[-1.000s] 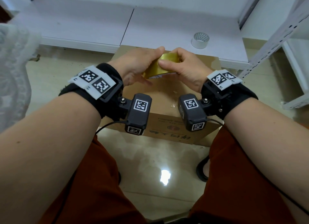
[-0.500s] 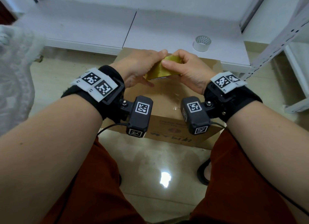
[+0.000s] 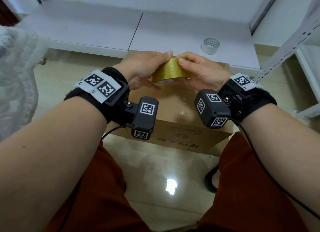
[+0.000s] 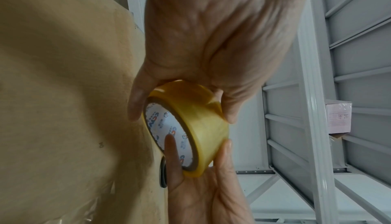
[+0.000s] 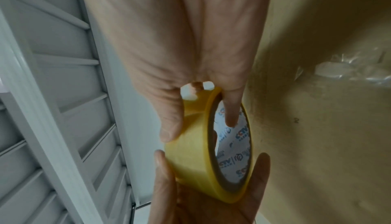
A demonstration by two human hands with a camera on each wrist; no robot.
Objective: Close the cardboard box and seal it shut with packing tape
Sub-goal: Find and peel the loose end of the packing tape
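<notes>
From the head view, I am seeing both of my hands curling around a yellow tape roll (image 3: 168, 70), my left hand (image 3: 143, 68) on one side and my right hand (image 3: 201, 70) on the other, thumbs meeting on the roll's top. The roll is hanging just above the closed cardboard box (image 3: 174, 117), which is sitting on the floor below my wrists, between my knees. Only this view is showing a second, white tape roll (image 3: 210, 46), lying flat on the low white surface (image 3: 173, 32) beyond my right hand.

The left wrist view is giving me what the head view hides: the roll's (image 4: 190, 127) open core, with printed lettering inside. My right hand's finger (image 4: 172, 150) is reaching into the core, while my left hand (image 4: 211, 35) is wrapping the outer band. The core's axis is pointing toward the box top (image 4: 63, 93).

The right wrist view is showing the roll (image 5: 203, 144) edge-on, my right hand (image 5: 180, 43) pinching it, thumb on the outer band and a finger (image 5: 232, 110) inside the core. My left hand (image 5: 211, 194) is cupping its far side. Grey shelving (image 5: 52, 93) is standing beside my thumb.
</notes>
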